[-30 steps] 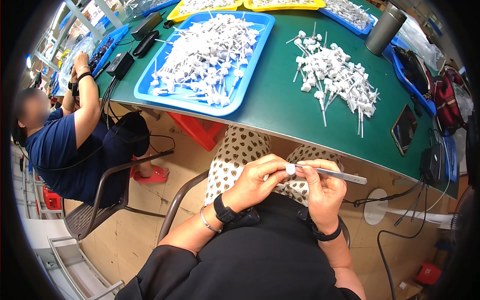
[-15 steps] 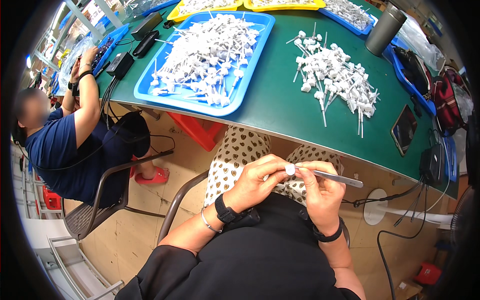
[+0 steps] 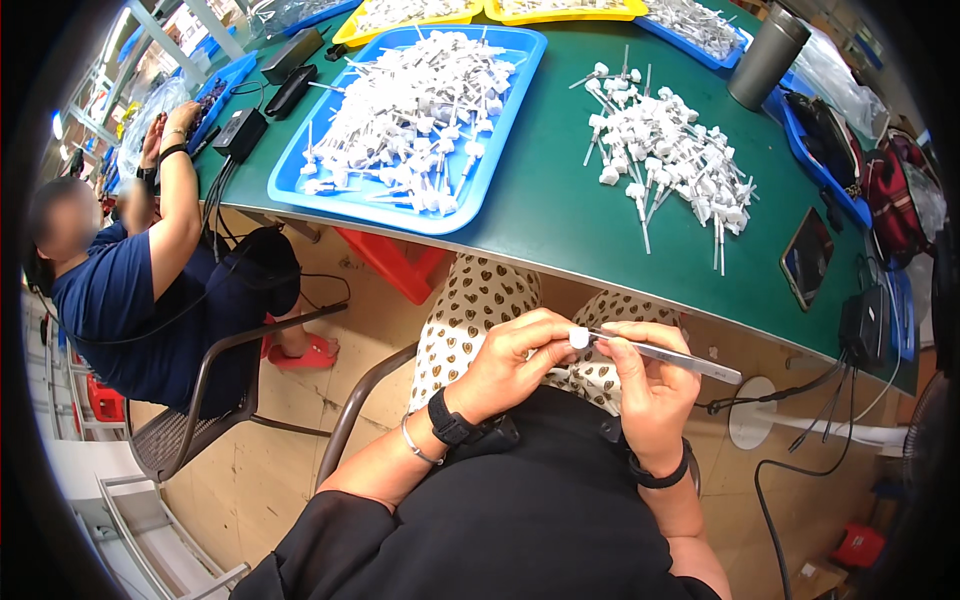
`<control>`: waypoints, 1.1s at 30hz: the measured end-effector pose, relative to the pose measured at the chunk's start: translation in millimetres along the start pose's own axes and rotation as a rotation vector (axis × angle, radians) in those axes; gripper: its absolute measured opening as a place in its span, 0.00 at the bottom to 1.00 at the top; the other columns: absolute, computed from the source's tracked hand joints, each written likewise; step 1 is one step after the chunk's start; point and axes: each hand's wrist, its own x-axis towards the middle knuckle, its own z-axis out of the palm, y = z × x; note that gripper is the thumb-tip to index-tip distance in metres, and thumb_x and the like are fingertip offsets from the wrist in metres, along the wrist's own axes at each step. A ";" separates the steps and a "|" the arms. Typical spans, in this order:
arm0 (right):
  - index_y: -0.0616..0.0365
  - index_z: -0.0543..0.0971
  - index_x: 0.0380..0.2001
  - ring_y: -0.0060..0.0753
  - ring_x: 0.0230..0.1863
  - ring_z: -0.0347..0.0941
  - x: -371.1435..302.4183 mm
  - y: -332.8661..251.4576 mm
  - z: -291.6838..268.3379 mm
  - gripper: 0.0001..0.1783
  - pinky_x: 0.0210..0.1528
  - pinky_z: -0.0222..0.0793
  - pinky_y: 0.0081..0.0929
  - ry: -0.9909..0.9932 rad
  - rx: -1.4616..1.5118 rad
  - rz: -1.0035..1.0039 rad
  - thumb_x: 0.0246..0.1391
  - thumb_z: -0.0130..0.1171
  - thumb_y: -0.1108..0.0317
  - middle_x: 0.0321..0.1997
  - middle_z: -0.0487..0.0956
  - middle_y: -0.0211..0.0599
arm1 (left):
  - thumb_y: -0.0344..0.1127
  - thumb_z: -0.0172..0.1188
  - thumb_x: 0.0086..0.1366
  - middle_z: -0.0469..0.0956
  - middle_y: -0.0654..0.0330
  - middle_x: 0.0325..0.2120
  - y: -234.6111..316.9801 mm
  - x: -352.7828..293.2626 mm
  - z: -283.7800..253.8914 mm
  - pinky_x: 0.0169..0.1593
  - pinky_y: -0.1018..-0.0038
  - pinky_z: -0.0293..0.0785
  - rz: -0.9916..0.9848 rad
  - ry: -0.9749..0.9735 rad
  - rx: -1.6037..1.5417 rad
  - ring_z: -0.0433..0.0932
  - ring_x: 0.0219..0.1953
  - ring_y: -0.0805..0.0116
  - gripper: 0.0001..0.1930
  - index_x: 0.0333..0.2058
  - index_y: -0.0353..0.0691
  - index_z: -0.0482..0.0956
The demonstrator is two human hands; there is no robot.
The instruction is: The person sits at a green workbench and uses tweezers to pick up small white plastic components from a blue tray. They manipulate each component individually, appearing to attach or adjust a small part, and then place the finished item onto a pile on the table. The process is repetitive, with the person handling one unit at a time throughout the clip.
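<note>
Above my lap, my left hand (image 3: 520, 362) pinches a small white plastic part (image 3: 579, 338) between thumb and fingers. My right hand (image 3: 648, 385) is closed round a pair of metal tweezers (image 3: 690, 362); their back end sticks out to the right, and the tips point at the white part. Whether the tips touch it is too small to tell. On the table beyond, a blue tray (image 3: 455, 222) holds a heap of white parts with thin stems. To its right a loose pile of similar white parts (image 3: 670, 150) lies on the green tabletop.
A phone (image 3: 807, 257) and a grey metal flask (image 3: 769, 58) are on the green table (image 3: 560, 215). Yellow trays (image 3: 570, 12) line the far side. At left, a person (image 3: 130, 280) in dark blue sits working. Cables hang at the right edge.
The tweezers have drawn slightly right and down with my right hand, and more of their length shows. My left hand keeps its hold on the white part. The neighbour's hands shifted slightly.
</note>
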 end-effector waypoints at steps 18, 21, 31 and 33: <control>0.65 0.81 0.40 0.19 0.32 0.78 -2.0 10.9 5.5 0.06 0.34 0.73 0.18 -0.016 -0.016 -0.044 0.61 0.65 0.77 0.37 0.85 0.36 | 0.22 0.61 0.68 0.82 0.55 0.38 3.9 -0.6 0.1 0.40 0.75 0.83 -0.033 -0.022 0.012 0.84 0.36 0.69 0.08 0.45 0.31 0.83; 0.65 0.80 0.40 0.18 0.32 0.77 -1.9 11.2 5.9 0.06 0.34 0.73 0.17 -0.012 -0.010 -0.034 0.61 0.65 0.77 0.36 0.85 0.36 | 0.22 0.61 0.68 0.82 0.55 0.38 4.9 0.1 -0.5 0.40 0.75 0.83 -0.021 -0.032 0.022 0.84 0.36 0.69 0.08 0.45 0.31 0.83; 0.65 0.80 0.40 0.18 0.32 0.78 -1.5 12.0 6.3 0.06 0.34 0.73 0.17 -0.015 0.000 -0.035 0.61 0.65 0.76 0.36 0.85 0.36 | 0.22 0.61 0.68 0.81 0.55 0.38 4.5 -0.5 -0.2 0.40 0.75 0.82 -0.031 -0.029 0.022 0.84 0.36 0.68 0.09 0.45 0.31 0.83; 0.65 0.80 0.40 0.18 0.32 0.78 -1.8 12.3 6.3 0.06 0.34 0.74 0.17 -0.014 -0.008 -0.036 0.61 0.65 0.76 0.36 0.85 0.36 | 0.22 0.61 0.68 0.81 0.55 0.38 3.2 -0.6 -0.7 0.40 0.75 0.82 -0.017 -0.031 0.034 0.84 0.36 0.68 0.09 0.45 0.31 0.83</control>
